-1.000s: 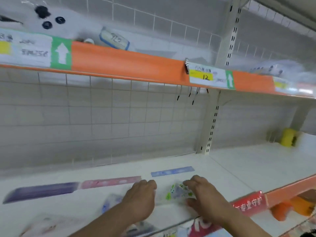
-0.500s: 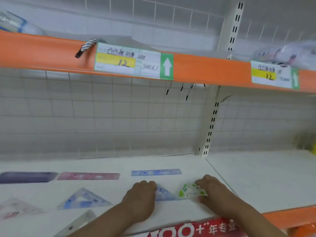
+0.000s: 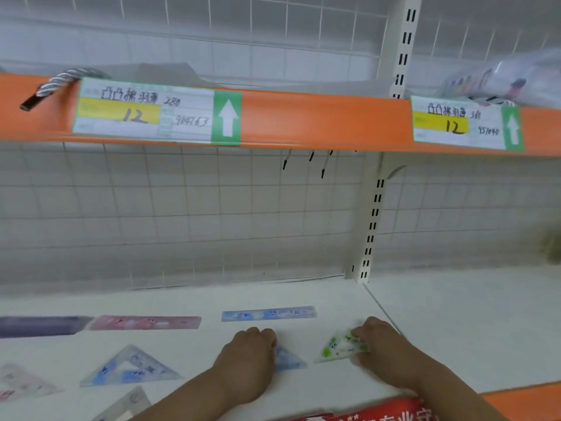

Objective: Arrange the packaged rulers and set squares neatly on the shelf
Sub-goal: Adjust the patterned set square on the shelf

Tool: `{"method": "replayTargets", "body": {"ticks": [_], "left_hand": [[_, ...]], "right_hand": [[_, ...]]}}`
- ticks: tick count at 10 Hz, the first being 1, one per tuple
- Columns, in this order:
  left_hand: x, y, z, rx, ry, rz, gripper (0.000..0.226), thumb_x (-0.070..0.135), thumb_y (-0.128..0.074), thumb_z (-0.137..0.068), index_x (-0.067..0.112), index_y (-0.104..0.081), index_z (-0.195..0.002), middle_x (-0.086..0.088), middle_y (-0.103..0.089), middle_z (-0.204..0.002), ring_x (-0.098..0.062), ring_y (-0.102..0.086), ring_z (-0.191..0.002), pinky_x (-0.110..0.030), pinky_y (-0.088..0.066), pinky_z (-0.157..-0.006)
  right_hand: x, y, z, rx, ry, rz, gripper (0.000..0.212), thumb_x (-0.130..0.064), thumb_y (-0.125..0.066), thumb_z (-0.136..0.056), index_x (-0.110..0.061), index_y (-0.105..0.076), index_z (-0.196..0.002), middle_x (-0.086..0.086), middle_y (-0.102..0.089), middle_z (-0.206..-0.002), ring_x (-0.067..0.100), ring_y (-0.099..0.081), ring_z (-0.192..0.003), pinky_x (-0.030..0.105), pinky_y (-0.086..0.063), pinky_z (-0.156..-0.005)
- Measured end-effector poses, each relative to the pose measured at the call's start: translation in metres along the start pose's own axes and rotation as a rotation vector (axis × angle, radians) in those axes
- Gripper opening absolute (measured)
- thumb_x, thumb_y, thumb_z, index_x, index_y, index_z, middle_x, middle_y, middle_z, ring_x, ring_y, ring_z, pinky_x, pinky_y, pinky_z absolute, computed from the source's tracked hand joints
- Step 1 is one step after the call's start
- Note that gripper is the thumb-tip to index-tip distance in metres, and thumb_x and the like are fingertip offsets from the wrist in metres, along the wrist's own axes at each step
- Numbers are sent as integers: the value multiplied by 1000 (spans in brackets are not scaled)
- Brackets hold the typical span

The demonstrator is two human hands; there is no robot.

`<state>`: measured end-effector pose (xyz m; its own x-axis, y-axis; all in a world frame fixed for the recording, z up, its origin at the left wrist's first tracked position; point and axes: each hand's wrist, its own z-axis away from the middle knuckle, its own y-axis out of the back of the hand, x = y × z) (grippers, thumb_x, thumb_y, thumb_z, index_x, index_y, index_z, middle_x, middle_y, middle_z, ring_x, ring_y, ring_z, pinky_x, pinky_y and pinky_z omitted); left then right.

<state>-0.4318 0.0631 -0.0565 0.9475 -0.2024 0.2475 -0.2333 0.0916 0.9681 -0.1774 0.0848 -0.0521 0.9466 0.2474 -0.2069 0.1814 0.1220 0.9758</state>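
Overhead, an orange shelf edge [image 3: 318, 120] bears price labels [image 3: 145, 112] above the white shelf [image 3: 455, 329].

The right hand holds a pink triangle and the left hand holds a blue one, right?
Not quite. The head view shows the right hand holding a green set square, not pink. The left hand does hold the blue set square.

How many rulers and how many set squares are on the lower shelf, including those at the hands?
Rulers: 3 (purple ruler, pink ruler, blue ruler)
Set squares: 5 (pink square, large blue square, clear square, small blue square at the left hand, green square in the right hand)
Total: 8
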Motion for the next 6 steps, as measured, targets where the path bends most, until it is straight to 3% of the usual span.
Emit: {"method": "replayTargets", "body": {"ticks": [1,2,4,5,6], "left_hand": [[0,2,-1,10,6,-2,31,21,-37,-98,21,-49,-126,-3,-51,-126,-21,-47,-118,-34,-41,-99],[-3,5,-1,16,18,-10,31,22,-38,-98,22,-48,-128,-2,-50,-127,-20,-47,-119,-32,-41,-99],[-12,12,4,36,20,-17,33,18,-38,-98,21,-48,-129,-2,-50,-129,-20,-47,-118,-30,-41,-98],[-20,19,13,54,26,-10,32,17,-39,-97,19,-50,-127,-4,-52,-128,-21,-49,-117,-31,-43,-97],[-29,25,17,82,41,-4,30,15,-41,-96,18,-51,-124,-5,-52,-126,-23,-50,-114,-33,-44,-95]], "right_hand": [[2,-1,-3,8,4,-12,14,-35,-55,-91,-24,-52,-99,-2,-37,-102,15,-38,-100,26,-37,-88],[0,-1,-3,-21,-21,-6,14,-36,-54,-90,-24,-49,-85,1,-42,-106,17,-42,-102,29,-40,-89],[-9,3,-3,4,-49,25,35,-42,-53,-92,-20,-56,-119,-3,-38,-105,17,-42,-114,27,-38,-96],[-26,4,-2,61,-39,10,46,-39,-52,-94,-21,-46,-136,-1,-44,-122,17,-40,-123,27,-36,-102],[-48,5,-4,82,-9,4,47,-37,-52,-94,-19,-46,-137,0,-45,-126,17,-41,-122,28,-38,-101]]}}
